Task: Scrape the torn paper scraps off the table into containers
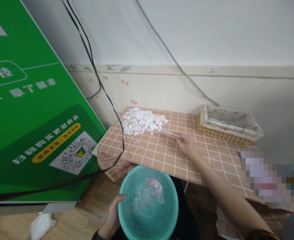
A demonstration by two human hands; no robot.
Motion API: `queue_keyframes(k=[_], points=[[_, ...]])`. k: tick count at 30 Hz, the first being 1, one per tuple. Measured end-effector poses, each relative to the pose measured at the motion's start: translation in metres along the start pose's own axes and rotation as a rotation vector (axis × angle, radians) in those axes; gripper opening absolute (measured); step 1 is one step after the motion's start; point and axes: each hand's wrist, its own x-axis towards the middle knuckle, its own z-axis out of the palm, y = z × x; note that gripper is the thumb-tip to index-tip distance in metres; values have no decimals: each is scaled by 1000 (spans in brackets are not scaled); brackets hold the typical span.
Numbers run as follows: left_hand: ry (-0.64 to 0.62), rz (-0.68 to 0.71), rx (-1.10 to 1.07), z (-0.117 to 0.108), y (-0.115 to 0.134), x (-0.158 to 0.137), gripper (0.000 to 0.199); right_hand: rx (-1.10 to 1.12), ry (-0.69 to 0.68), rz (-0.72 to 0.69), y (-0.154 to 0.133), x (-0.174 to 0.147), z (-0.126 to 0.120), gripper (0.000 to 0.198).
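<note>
My left hand (114, 210) grips the left rim of a round teal plastic basket (174, 196), which hangs just below the table's front edge. Small white and pink paper scraps (150, 193) lie inside it, somewhat blurred. Over the tabletop, my right hand (187, 144) is closed on a thin, flat, whitish piece (169, 134); its exact kind I cannot make out. The tip of that piece points left at the near right edge of a heap of torn paper scraps (143, 120).
A brown checked cloth (167, 148) covers the table against the wall. At the back right stands a woven basket (220, 133) with a fabric lining. Black cables (123, 133) hang across the left, before a green printed panel (37, 110). A white bag-like thing (42, 226) lies on the floor.
</note>
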Motion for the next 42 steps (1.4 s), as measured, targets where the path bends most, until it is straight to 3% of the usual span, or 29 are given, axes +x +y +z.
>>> queue_keyframes(k=[6, 11, 17, 21, 28, 33, 39, 42], points=[[-199, -30, 8, -10, -13, 36, 24, -62, 89, -17, -5, -3, 5, 30], [-235, 9, -22, -16, -24, 60, 27, -78, 95, -79, -10, -8, 8, 27], [-277, 107, -98, -20, -31, 67, 38, -48, 49, -86, -28, -19, 18, 23], [-253, 114, -140, -21, -27, 67, 40, -54, 83, -71, -32, -20, 21, 25], [-242, 96, -182, -17, -20, 56, 33, -17, -54, -108, -47, -38, 18, 22], [-239, 95, -227, -12, -13, 42, 25, -33, 74, -2, -47, -50, 7, 23], [-287, 62, -212, -7, 3, 22, 21, -20, -49, -61, -54, -64, 3, 22], [-304, 59, -193, -6, 12, 15, 21, -23, -35, -83, -62, -69, 4, 22]])
